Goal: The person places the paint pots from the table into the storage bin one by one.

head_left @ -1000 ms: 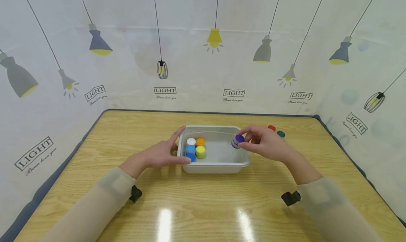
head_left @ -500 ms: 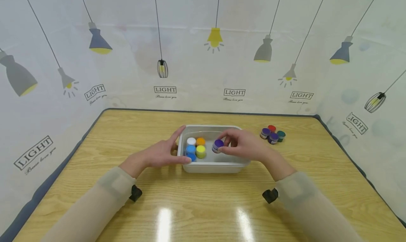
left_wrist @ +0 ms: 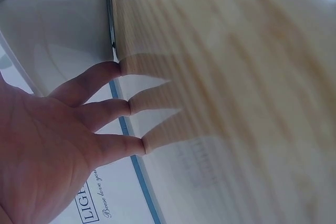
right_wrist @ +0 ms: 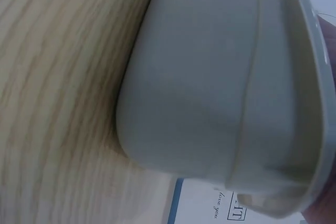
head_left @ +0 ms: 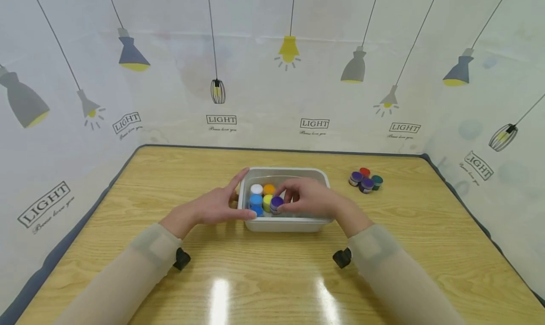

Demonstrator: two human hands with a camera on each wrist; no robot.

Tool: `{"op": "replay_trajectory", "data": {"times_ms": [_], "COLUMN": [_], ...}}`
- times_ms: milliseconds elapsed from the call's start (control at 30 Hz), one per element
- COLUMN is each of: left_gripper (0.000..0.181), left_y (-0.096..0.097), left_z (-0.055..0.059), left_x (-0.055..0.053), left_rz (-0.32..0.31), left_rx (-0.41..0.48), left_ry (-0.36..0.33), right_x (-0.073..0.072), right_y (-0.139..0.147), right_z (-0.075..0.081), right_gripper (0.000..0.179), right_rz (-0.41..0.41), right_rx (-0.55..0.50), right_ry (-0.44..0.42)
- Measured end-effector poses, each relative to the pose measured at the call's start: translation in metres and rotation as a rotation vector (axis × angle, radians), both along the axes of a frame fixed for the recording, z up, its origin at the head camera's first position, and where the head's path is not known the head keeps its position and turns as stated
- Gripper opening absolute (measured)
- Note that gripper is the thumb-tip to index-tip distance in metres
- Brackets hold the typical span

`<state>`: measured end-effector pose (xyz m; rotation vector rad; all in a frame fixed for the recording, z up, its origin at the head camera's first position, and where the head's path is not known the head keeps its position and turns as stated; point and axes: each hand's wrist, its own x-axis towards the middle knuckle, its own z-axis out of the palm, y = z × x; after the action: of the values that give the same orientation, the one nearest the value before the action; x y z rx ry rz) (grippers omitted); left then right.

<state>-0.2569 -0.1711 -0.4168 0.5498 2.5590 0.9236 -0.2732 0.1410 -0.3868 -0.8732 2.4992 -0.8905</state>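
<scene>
A small paint jar with a purple lid [head_left: 276, 205] is pinched between the thumb and fingers of my right hand [head_left: 307, 196], low inside the white plastic bin [head_left: 283, 225] and right beside a yellow jar [head_left: 267, 202]. White [head_left: 257, 189], orange [head_left: 269, 189], light blue [head_left: 256, 199] and blue [head_left: 257, 211] jars stand grouped at the bin's left end. My left hand [head_left: 213, 205] spreads around that end, thumb along the front rim and index finger at the back corner. In the left wrist view, three straight fingers [left_wrist: 107, 109] touch the tabletop beside the bin.
To the right of the bin, two purple-lidded jars [head_left: 366, 186], a red jar [head_left: 364, 172] and a green jar [head_left: 377, 181] stand clustered on the wooden table [head_left: 272, 273]. A lamp-printed cloth [head_left: 264, 98] rises behind the table and along both sides.
My right hand has carried the purple-lidded jar leftward from the bin's right end to beside the yellow jar, and lower. My left hand has stayed in place.
</scene>
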Motion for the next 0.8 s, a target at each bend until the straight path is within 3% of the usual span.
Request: {"op": "replay_trajectory", "data": {"times_ms": [367, 800], "left_gripper": [0.125, 0.126], "left_y": [0.001, 0.001], "left_z": [0.002, 0.001], "left_x": [0.001, 0.002], "left_rz": [0.005, -0.002], "left_rx": [0.000, 0.009], "left_ry": [-0.009, 0.006], "right_x": [-0.003, -0.006], "right_y": [-0.012, -0.013], "right_z": [-0.011, -0.015], "right_gripper": [0.023, 0.020], "right_rz": [0.069, 0.062], "right_rx": [0.022, 0.025], "right_ry": [-0.033, -0.060]}}
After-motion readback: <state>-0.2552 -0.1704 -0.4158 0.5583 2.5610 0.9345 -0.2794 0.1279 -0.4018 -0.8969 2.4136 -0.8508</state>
